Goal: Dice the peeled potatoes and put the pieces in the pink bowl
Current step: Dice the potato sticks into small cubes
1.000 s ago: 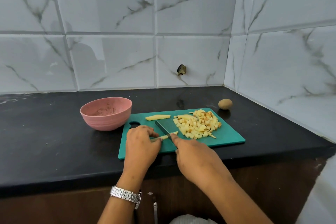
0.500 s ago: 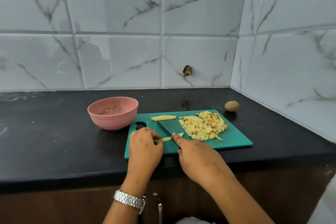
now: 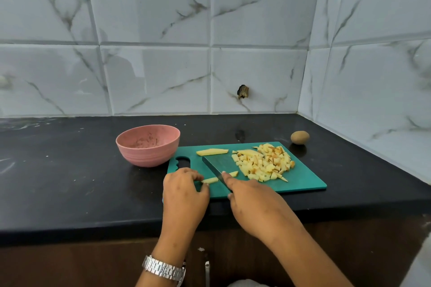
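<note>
A green cutting board (image 3: 303,182) lies on the black counter. My left hand (image 3: 184,189) pinches a thin potato strip (image 3: 211,179) at the board's front left. My right hand (image 3: 254,202) grips the knife (image 3: 213,166), its dark blade lying across the strip, forefinger along the spine. A pile of diced potato (image 3: 265,163) covers the board's right half. Another potato strip (image 3: 212,152) lies at the board's far edge. The pink bowl (image 3: 148,144) stands left of the board and holds no potato pieces.
A whole brown unpeeled potato (image 3: 300,137) sits on the black counter (image 3: 58,182) behind the board's right corner. Marble-tiled walls close the back and right side. The counter's front edge runs just below the board.
The view has shifted a little, so everything sits further right in frame. Both hands stay at the strip with the knife blade across it; no clear movement of the pieces.
</note>
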